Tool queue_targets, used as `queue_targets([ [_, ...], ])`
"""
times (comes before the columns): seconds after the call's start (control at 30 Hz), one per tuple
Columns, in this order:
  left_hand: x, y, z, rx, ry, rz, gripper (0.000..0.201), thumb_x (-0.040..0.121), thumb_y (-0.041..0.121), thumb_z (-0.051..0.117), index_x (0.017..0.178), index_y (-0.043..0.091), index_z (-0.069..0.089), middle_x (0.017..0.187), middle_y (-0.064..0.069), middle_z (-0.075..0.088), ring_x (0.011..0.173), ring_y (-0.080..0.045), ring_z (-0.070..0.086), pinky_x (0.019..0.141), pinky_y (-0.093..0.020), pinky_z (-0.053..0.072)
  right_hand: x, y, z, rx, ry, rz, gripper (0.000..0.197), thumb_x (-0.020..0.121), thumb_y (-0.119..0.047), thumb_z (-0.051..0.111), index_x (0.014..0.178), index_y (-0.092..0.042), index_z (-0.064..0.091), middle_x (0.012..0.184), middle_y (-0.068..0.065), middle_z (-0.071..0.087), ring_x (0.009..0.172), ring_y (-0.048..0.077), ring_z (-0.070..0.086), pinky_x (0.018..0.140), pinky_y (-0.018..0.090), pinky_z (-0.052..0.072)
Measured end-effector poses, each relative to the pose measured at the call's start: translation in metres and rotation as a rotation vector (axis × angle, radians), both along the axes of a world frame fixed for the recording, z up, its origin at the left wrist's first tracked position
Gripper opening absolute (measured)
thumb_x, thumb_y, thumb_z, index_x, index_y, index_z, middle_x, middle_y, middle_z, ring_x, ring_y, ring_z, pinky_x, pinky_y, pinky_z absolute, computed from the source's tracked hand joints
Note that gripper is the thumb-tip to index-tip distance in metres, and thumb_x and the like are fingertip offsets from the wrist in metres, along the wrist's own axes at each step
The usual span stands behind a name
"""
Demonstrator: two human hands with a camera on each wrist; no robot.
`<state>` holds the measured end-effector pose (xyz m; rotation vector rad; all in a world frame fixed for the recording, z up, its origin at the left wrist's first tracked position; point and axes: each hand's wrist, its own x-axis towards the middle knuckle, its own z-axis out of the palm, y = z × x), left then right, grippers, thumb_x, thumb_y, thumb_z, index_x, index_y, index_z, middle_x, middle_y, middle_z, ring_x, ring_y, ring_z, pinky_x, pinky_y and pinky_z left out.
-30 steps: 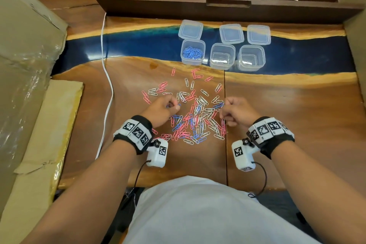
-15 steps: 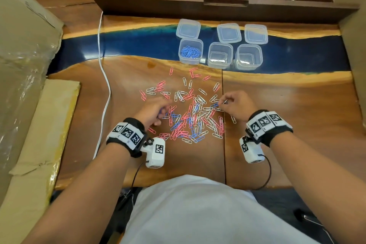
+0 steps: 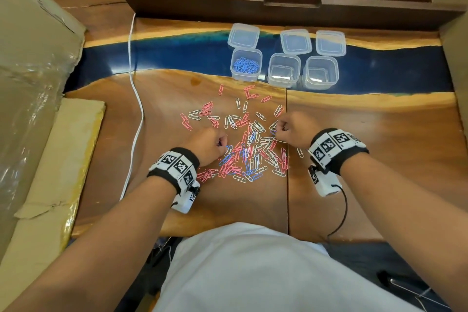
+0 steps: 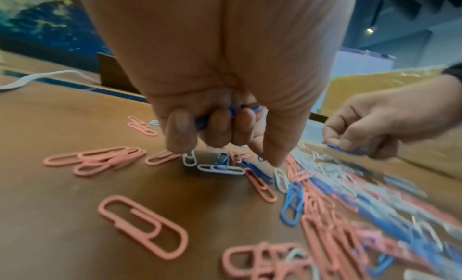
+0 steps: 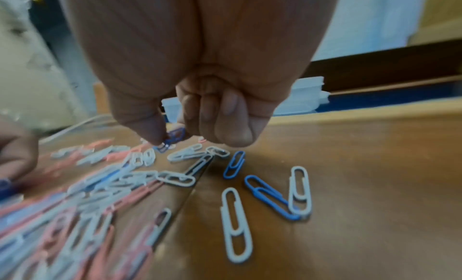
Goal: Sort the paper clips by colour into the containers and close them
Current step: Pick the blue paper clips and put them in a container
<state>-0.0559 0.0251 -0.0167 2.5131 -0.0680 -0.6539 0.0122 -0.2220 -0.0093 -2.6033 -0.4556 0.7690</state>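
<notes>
Wooden table [image 3: 379, 159]: each hand [image 3: 207, 144] [image 3: 293, 132] pinches blue clips [image 4: 252, 108] [image 5: 175, 135] over the pile [image 3: 253, 154].

Pink, white and blue paper clips [image 3: 249, 145] lie mixed on a warm brown wooden bench [image 3: 367, 134] crossed by a deep blue band edged in yellow. Three clear containers [image 3: 284, 70] sit on the band; the left one holds only blue clips [image 3: 245, 65]. Clear lids [image 3: 295, 41] lie behind. Both wrists wear black bands [image 3: 338, 149] with black-and-white square-patterned tags. A white cable [image 3: 135, 99] runs at left.

left hand [image 3: 208, 145] curled, right hand [image 3: 293, 130] pinching
</notes>
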Motion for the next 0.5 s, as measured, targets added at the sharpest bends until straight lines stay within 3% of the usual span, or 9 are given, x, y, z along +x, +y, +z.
queue_targets([
  [0.1,-0.003,0.002,0.0,-0.194,0.07,0.202,0.011,0.089,0.013,0.06,0.079,0.013,0.057,0.062,0.01,0.045,0.054,-0.002,0.041,0.052,-0.024,0.032,-0.007,-0.008,0.006,0.203,0.117,-0.189,0.018,0.092,-0.01,0.055,0.073,-0.009,0.055,0.061,-0.001,0.048,0.052,0.005,0.047,0.049,0.015,0.036],
  [0.2,-0.006,0.004,0.0,-0.525,0.208,0.506,0.022,0.089,0.005,0.053,0.071,0.017,0.048,0.061,0.003,0.041,0.051,-0.012,0.033,0.044,-0.02,0.027,-0.016,-0.014,0.005,0.417,0.327,-0.413,0.016,0.094,-0.012,0.053,0.079,-0.01,0.057,0.063,0.001,0.044,0.049,0.009,0.036,0.042,0.017,0.033],
  [0.3,-0.013,0.007,0.002,-0.851,0.301,0.741,0.028,0.084,-0.008,0.044,0.067,0.013,0.041,0.06,-0.003,0.045,0.047,-0.013,0.035,0.039,-0.021,0.026,-0.024,-0.013,0.004,0.643,0.5,-0.582,0.014,0.091,0.001,0.052,0.079,-0.005,0.055,0.063,0.005,0.051,0.044,0.009,0.032,0.036,0.019,0.026],
  [0.4,-0.022,0.011,0.003,-0.968,0.296,0.83,0.031,0.074,-0.015,0.037,0.06,0.012,0.032,0.06,-0.007,0.048,0.045,-0.015,0.036,0.04,-0.023,0.026,-0.031,-0.01,0.005,0.789,0.574,-0.696,0.016,0.089,0.01,0.05,0.083,-0.004,0.052,0.065,0.01,0.057,0.041,0.01,0.036,0.035,0.019,0.027],
  [0.5,-0.028,0.015,-0.002,-0.987,0.297,0.926,0.031,0.066,-0.016,0.032,0.057,0.014,0.029,0.059,-0.01,0.042,0.042,-0.015,0.03,0.04,-0.021,0.02,-0.038,-0.01,0.0,0.797,0.634,-0.734,0.019,0.089,0.01,0.045,0.097,-0.004,0.055,0.064,0.01,0.057,0.043,0.014,0.042,0.034,0.021,0.033],
])
